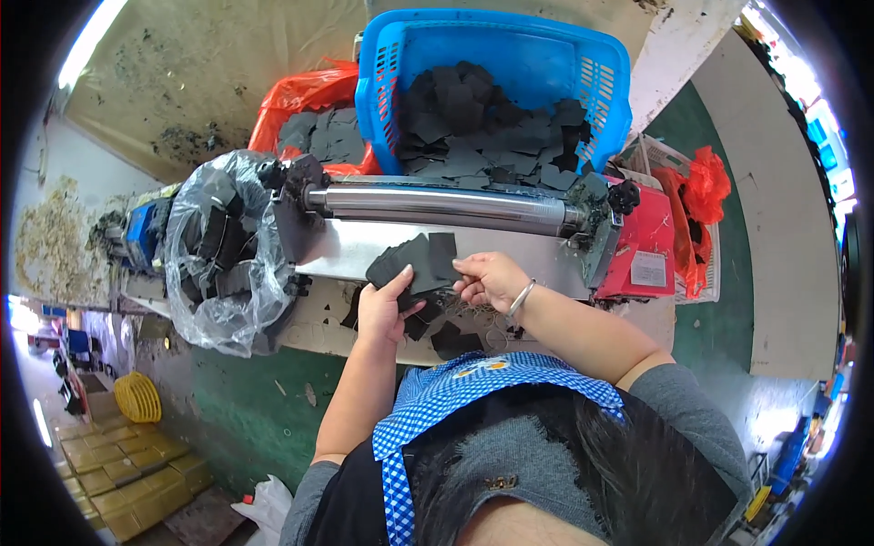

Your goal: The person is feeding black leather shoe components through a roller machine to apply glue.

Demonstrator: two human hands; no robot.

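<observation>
My left hand (pixel 386 308) is closed around a fanned stack of thin black rectangular pieces (pixel 401 262), with its thumb on top. At the stack's right side, a single black piece (pixel 442 255) sticks out. My right hand (pixel 492 280), fingers curled, pinches at that piece's right edge; a silvery bangle (pixel 522 298) is on the wrist. Both hands are just in front of a machine with a shiny metal roller (pixel 446 207) above a metal plate (pixel 355 244). Loose black pieces (pixel 453 340) lie below my hands, partly hidden by them.
Behind the roller stands a blue plastic basket (pixel 625 100) heaped with black pieces. Left of it is a red bag (pixel 300 91) with more pieces. A clear plastic bag (pixel 205 318) of black pieces sits at the machine's left. A red housing (pixel 648 232) and a white crate (pixel 715 273) are at right.
</observation>
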